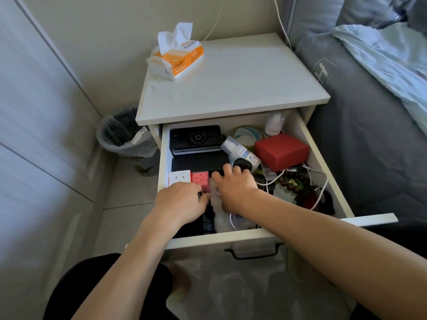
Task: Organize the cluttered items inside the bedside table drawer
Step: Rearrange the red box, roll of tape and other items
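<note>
Drawer (233, 236) of the bedside table stands pulled out toward you, and both your hands are inside it, near its front-left part. The head view is the only one, so all comes from it.

Your left hand (180, 205) lies by the front-left corner with fingers curled down; something small and dark shows at the fingertips, but I cannot tell if you grip it or only touch it. Your right hand (235, 187) reaches over the middle of the drawer with fingers bent downward onto a pale, blurred thing, maybe a plastic bag; whether it holds this I cannot tell either.

Just beyond your hands, along the left wall, sit a white cube (179, 177) and a pink cube (200, 179), side by side. At the back-left corner a black device (196, 139) lies on a flat dark case (198, 161). Toward the right wall are a red box (282, 151), a white bottle (242, 152) lying tilted, a tape roll (247, 133), and a tangle of white cable (318, 179) with dark beads (291, 181).

I judge the cubes light and stiff, though their layers may turn, so take them by two opposite faces. The cable is soft and will drag the beads with it; lift it at a loop and free it slowly. The bottle looks smooth and can roll; hold it around the body. The red box is probably cardboard, so do not squeeze it strongly.
</note>
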Motion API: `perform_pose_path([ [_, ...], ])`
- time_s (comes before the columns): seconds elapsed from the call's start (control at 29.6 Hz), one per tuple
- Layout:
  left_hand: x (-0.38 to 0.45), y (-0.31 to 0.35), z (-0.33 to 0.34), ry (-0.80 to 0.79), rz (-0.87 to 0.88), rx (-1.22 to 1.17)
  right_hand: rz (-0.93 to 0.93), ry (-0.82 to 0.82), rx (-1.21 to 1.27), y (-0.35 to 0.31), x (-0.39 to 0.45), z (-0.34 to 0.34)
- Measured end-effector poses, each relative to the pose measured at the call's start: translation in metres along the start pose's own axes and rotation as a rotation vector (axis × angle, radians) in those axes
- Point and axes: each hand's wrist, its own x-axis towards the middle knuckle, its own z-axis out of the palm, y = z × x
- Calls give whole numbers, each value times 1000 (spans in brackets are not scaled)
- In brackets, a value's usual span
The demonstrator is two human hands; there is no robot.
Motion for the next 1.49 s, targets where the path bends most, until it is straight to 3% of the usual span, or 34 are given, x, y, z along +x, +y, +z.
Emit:
perform_pose_path([
  [0.17, 1, 1, 4, -55, 14, 80, -9, 32, 137, 15, -4, 2],
  [0.41, -12, -3, 2, 118, 52, -45, -14, 92, 574, 44, -20, -3],
  [0.68, -24, -12, -6, 162, 125, -325, 70, 290, 698, 80, -51, -10],
  [0.91, -15, 14, -13, 112, 287, -623, 176, 176, 546, 111, -88, -2],
  [1.08, 11, 42, -11, 51, 308, -624, 229, 220, 540, 123, -93, -11],
  [1.25, 40, 87, -4, -1, 303, -509, 283, 44, 525, 143, -90, -15],
  [1.35, 61, 115, -3, -24, 179, -403, 255, -6, 566, 147, -89, -15],
  [1.49, 85, 149, -2, -169, -29, -262, 237, 1, 565, 150, -88, -14],
])
